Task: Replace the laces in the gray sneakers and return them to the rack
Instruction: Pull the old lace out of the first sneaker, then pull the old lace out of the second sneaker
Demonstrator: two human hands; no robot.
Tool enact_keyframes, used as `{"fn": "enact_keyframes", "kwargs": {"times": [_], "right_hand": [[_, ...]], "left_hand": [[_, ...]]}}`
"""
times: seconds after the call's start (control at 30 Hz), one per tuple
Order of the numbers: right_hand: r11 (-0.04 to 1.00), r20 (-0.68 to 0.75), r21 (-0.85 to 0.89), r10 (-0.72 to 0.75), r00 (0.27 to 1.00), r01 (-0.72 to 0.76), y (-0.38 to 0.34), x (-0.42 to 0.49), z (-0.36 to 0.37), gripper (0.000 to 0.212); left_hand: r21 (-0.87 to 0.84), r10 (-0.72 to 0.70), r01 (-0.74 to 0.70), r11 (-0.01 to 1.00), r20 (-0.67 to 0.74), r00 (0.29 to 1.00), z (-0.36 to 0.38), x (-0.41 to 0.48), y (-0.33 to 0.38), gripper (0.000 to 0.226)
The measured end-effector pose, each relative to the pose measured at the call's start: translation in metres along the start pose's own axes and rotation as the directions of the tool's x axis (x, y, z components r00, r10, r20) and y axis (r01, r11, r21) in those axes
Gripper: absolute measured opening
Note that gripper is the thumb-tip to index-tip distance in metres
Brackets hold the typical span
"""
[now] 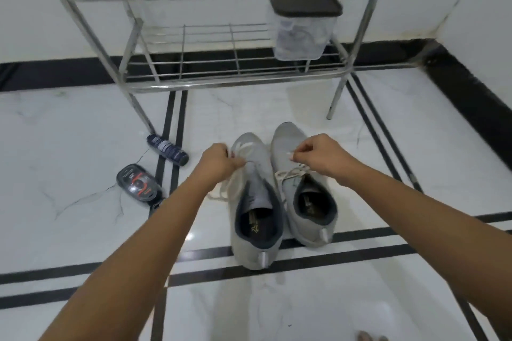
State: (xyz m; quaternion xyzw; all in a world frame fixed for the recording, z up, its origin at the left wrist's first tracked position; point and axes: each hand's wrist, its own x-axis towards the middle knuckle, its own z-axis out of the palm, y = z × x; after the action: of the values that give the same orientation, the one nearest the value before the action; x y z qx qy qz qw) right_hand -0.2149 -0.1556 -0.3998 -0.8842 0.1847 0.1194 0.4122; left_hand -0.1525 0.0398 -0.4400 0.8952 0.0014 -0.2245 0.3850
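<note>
Two gray sneakers stand side by side on the white floor, toes toward the rack. Most of the left sneaker has its white lace pulled out, trailing loose on its left side. My left hand is closed on that lace near the toe end. The right sneaker still carries a crossed white lace over its tongue. My right hand pinches a lace end above that sneaker's forefoot. The metal shoe rack stands just beyond the shoes.
A clear container with a dark lid sits on the rack's lower shelf at the right. A dark bottle and a dark round-ended package lie on the floor to the left. Black floor stripes cross under the shoes.
</note>
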Motion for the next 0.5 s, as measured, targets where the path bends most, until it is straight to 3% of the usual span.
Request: {"fn": "enact_keyframes", "kwargs": {"times": [0.13,0.23,0.37,0.5], "right_hand": [[0.944,-0.046,0.313,0.122,0.991,-0.102,0.024,0.012,-0.047,0.008],[0.856,-0.094,0.503,0.186,0.978,-0.115,0.047,0.016,-0.085,0.010],[0.779,-0.200,0.615,0.301,0.932,-0.119,0.094,0.017,-0.131,0.014],[0.779,-0.214,0.582,0.426,0.879,-0.235,0.148,0.022,-0.138,0.013]], "left_hand": [[-0.097,0.184,-0.175,0.980,0.101,0.978,0.028,0.000,0.110,0.020],[-0.220,0.238,-0.200,0.955,0.158,0.959,0.069,0.004,0.186,0.019],[-0.339,0.170,-0.080,0.938,0.247,0.954,0.142,0.020,0.242,0.015],[-0.344,-0.015,0.148,0.927,0.360,0.933,0.210,0.032,0.232,0.009]]}}
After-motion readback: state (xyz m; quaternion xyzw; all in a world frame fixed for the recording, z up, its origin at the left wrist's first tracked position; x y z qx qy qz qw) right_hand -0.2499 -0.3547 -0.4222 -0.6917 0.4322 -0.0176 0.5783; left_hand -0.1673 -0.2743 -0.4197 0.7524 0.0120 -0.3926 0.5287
